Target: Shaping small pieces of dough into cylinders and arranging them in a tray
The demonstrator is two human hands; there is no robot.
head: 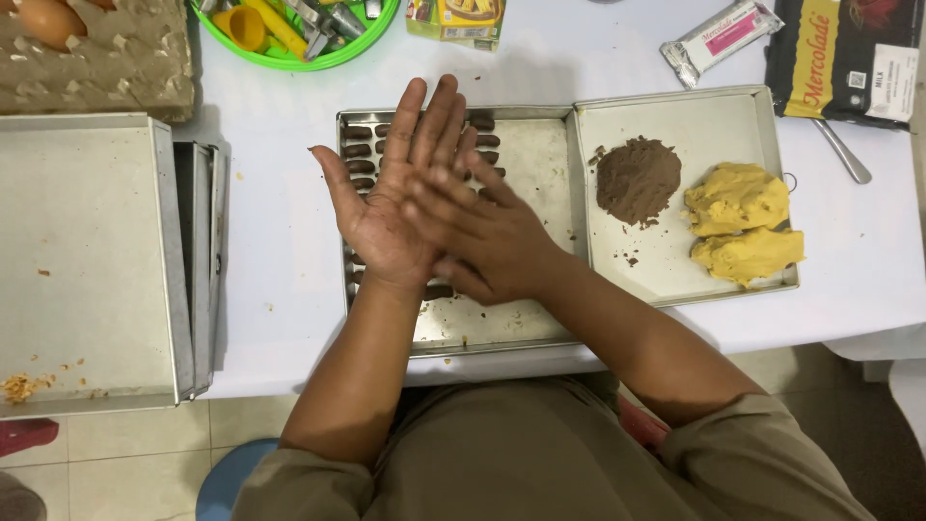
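Note:
My left hand [391, 188] lies palm up with fingers straight, above a metal baking tray [526, 318]. My right hand [487, 236] presses palm down across it, fingers flat on the left palm; whatever lies between the palms is hidden. Under the hands, small brown dough logs [359, 150] lie in rows at the tray's far left. To the right, a second metal tray [675, 121] holds a heap of brown dough [637, 178] and two lumps of yellow dough [738, 198], [748, 253].
Stacked metal trays [87, 260] with crumbs sit at the left. At the back are an egg carton [106, 58], a green basket of utensils [299, 29], a small box [458, 19], a white packet [723, 39], a dark chocolate package [849, 53] and a spoon [844, 150].

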